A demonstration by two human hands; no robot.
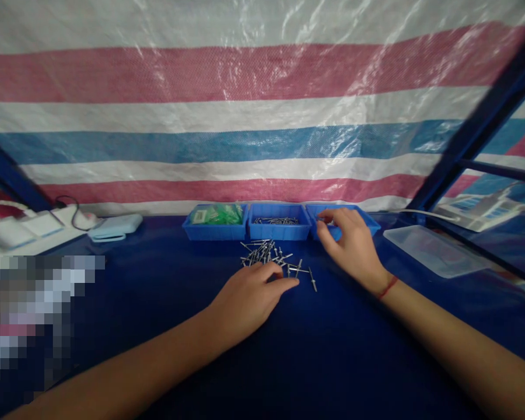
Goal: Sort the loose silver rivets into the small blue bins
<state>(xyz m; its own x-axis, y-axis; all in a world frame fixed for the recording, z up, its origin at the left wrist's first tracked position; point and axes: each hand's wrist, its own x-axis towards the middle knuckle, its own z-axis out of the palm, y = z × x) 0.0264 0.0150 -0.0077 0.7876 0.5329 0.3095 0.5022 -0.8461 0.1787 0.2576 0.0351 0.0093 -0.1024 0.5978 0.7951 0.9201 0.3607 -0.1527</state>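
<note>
My left hand (pixel 251 296) rests at the near edge of a loose pile of metal pop rivets (pixel 262 252), thumb and index finger apart. Its other fingers are partly hidden, and no rivet shows clearly in its grip. A few rivets (pixel 312 280) lie scattered just right of that thumb. Over the right-hand blue bin (pixel 367 219) is my right hand (pixel 354 248), its fingers bent at the bin's left side with a gap between thumb and index finger. Small metal pieces show faintly in that bin; the hand covers most of it.
The middle blue bin (pixel 280 233) contains rivets; the left bin (pixel 216 233) has green packets (pixel 217 214). A translucent lid (pixel 435 251) lies at right. Farther left are a light-blue device (pixel 116 227) and a white power strip (pixel 39 230). A striped sheet (pixel 245 116) hangs behind.
</note>
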